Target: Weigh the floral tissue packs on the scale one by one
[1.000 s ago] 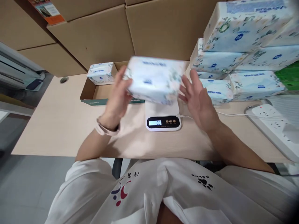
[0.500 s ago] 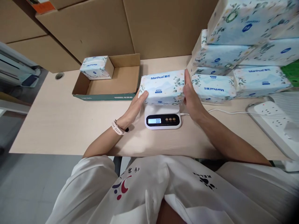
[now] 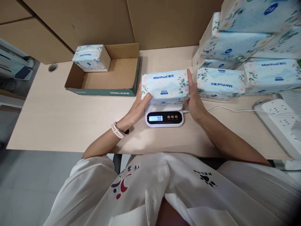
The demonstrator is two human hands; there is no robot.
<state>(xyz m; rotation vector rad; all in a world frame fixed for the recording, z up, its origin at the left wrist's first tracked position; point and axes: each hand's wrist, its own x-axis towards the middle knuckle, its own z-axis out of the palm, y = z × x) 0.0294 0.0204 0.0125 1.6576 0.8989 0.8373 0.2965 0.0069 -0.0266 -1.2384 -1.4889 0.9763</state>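
Between my two hands is a light blue tissue pack point(image 3: 166, 84) with a floral print, gripped at both ends. My left hand point(image 3: 138, 108) presses its left end, thumb on the near left corner. On the right end lie the palm and fingers of my right hand point(image 3: 195, 102). Directly under the pack is a white digital scale point(image 3: 164, 125), most of its platform hidden; I cannot tell whether the pack touches it. The scale's lit display point(image 3: 155, 118) seems to read 0.0. My left wrist wears a pale pink band point(image 3: 117, 130).
An open cardboard box point(image 3: 122, 70) at the back left holds a tissue pack point(image 3: 90, 58). More tissue packs point(image 3: 219, 82) are stacked at the back right. A white power strip point(image 3: 279, 119) lies at the right, with a white cable point(image 3: 231, 109) running to the scale. Large cartons point(image 3: 164, 25) stand behind.
The view has shifted slightly, so box, stack and scale sit a bit higher in the picture. The tissue pack, still in both hands, appears slightly lower relative to the scale.
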